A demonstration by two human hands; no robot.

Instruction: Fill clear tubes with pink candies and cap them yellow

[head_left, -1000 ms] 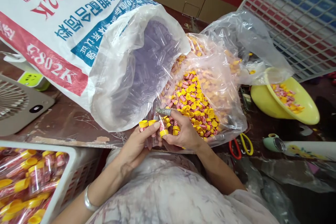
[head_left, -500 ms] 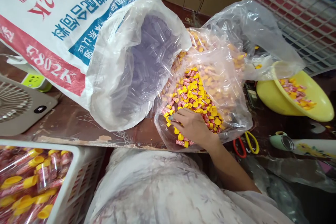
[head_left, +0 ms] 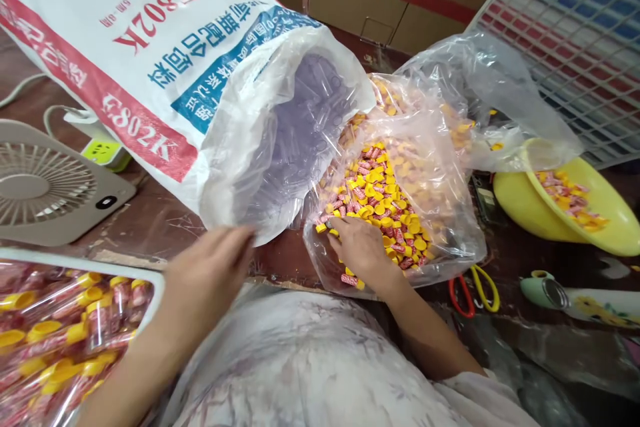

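My right hand [head_left: 361, 248] rests palm down inside a clear plastic bag [head_left: 450, 213] heaped with yellow caps and pink wrapped candies [head_left: 380, 203]; its fingers curl into the pile and what they grip is hidden. My left hand [head_left: 205, 280] hovers below the mouth of a big white printed sack [head_left: 150, 60] lined with clear plastic and full of empty clear tubes [head_left: 305, 127]. Its fingers are stretched out and hold nothing. A white crate [head_left: 150, 280] of filled, yellow-capped tubes [head_left: 60, 333] sits at the lower left.
A grey desk fan [head_left: 45, 187] stands on the left of the worn brown table [head_left: 150, 227]. A yellow bowl [head_left: 510, 203] of candies sits at the right, with scissors [head_left: 473, 290] and a small green bottle [head_left: 543, 287] near it. Cardboard boxes and a wire grid stand behind.
A second ago both hands held capped tubes together. The left hand left the view, then returned empty from the crate side toward the sack. The right hand dropped into the candy pile.
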